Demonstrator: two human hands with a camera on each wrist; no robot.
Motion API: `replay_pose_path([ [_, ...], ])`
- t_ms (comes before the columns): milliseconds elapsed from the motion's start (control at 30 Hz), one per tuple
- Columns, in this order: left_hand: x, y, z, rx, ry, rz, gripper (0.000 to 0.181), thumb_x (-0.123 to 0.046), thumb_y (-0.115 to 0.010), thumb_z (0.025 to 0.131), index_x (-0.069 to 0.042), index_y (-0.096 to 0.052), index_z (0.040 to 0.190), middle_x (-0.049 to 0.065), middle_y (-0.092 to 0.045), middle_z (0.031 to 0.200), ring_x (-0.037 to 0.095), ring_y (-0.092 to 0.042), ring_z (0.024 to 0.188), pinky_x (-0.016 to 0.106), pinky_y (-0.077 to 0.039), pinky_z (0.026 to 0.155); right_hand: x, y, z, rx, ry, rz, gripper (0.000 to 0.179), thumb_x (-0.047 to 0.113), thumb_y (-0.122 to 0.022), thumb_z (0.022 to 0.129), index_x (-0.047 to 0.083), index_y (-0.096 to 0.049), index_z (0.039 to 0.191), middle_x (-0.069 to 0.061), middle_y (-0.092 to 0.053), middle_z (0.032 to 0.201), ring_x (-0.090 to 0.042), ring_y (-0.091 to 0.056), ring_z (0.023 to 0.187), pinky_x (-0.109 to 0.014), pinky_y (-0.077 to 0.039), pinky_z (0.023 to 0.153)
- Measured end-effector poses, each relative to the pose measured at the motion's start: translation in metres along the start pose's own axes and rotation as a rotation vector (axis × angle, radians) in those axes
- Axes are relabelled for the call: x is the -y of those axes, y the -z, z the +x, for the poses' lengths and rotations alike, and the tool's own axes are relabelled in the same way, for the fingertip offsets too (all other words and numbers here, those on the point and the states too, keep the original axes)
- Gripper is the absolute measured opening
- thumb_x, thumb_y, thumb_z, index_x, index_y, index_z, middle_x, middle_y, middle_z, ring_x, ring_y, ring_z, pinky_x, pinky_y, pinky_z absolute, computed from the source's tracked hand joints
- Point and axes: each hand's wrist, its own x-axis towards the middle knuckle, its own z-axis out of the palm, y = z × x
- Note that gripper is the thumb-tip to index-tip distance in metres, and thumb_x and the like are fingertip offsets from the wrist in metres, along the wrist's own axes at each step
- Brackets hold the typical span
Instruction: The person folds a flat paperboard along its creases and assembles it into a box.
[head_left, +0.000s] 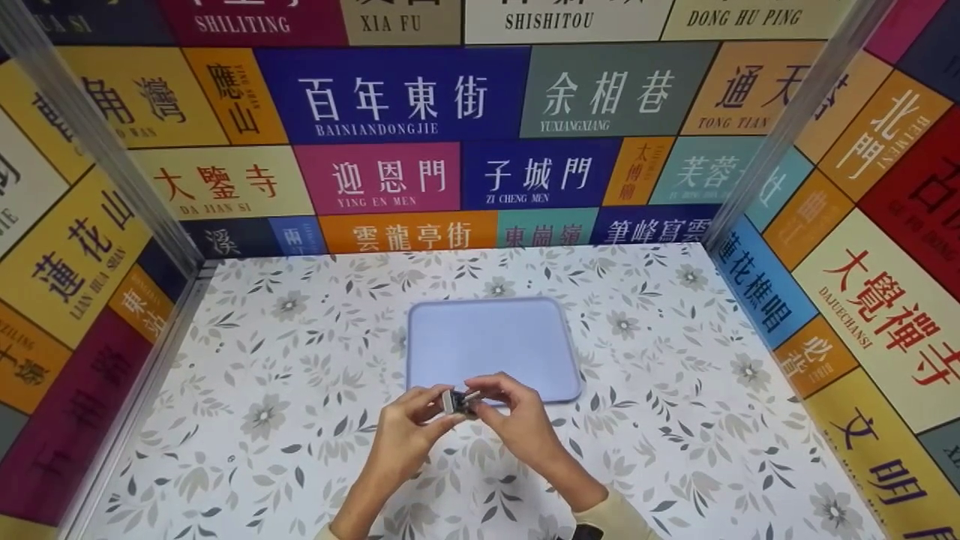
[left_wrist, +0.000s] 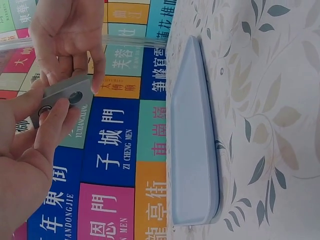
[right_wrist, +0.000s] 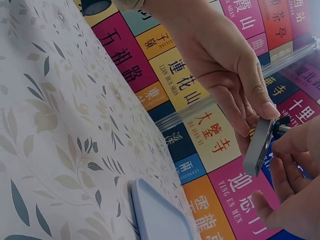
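Note:
Both hands meet over the near edge of the lavender tray, around a small grey metal block with a dark fitting. My left hand (head_left: 405, 424) grips the grey block (left_wrist: 67, 92) between thumb and fingers. The left wrist view shows a round hole in its face and a ring-edged opening partly behind the fingers. A threaded screw (right_wrist: 284, 128) and a black piece stick out on the block's other side. My right hand (head_left: 517, 412) pinches at this screw with thumb and forefinger. The fingers hide part of the fitting.
The shallow lavender tray (head_left: 491, 345) lies on a table (head_left: 322, 435) with a floral cover. Colourful sign-printed panels (head_left: 390, 97) stand at the back and both sides. Clear corner strips (head_left: 787, 120) join them.

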Motion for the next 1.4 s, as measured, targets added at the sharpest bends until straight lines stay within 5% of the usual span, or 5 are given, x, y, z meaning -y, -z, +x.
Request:
replay_pose_path([
  [267, -0.0003, -0.0001, -0.0005, -0.027, -0.004, 0.019, 0.037, -0.002, -0.08, 0.082, 0.007, -0.07, 0.116, 0.019, -0.066, 0.1, 0.032, -0.073, 0.101, 0.025, -0.063, 0.089, 0.0021, -0.0017, -0.0051, -0.019, -0.036, 0.006, 0.02, 0.009, -0.072, 0.092, 0.002, -0.07, 0.11, -0.017, -0.07, 0.1, -0.008, -0.066, 0.091, -0.024, -0.06, 0.091],
  [600, -0.0004, -0.0001, -0.0023, -0.001, 0.011, 0.041, 0.038, -0.009, -0.08, 0.084, 0.005, -0.071, 0.118, 0.017, -0.066, 0.102, 0.033, -0.071, 0.105, 0.025, -0.063, 0.089, 0.0008, -0.0035, -0.0056, 0.027, -0.021, 0.071, 0.028, 0.008, -0.075, 0.09, -0.001, -0.068, 0.115, -0.019, -0.069, 0.113, -0.011, -0.066, 0.097, -0.029, -0.059, 0.098],
  [800, -0.001, 0.0, -0.0025, -0.014, -0.004, 0.079, 0.037, -0.012, -0.08, 0.084, 0.001, -0.072, 0.117, 0.015, -0.066, 0.1, 0.03, -0.072, 0.102, 0.024, -0.064, 0.086, 0.0, -0.0027, -0.0054, 0.055, 0.012, 0.074, 0.033, 0.009, -0.075, 0.089, 0.0, -0.067, 0.12, -0.019, -0.067, 0.119, -0.012, -0.063, 0.109, -0.035, -0.058, 0.101],
  [1400, -0.0021, 0.0001, -0.0013, 0.016, -0.008, 0.049, 0.036, -0.008, -0.08, 0.083, 0.003, -0.072, 0.116, 0.015, -0.066, 0.099, 0.032, -0.072, 0.103, 0.023, -0.064, 0.086, 0.0, -0.0012, -0.0029, 0.053, 0.131, 0.083, 0.026, 0.004, -0.07, 0.092, -0.005, -0.067, 0.116, -0.023, -0.068, 0.111, -0.01, -0.065, 0.107, -0.022, -0.057, 0.1],
])
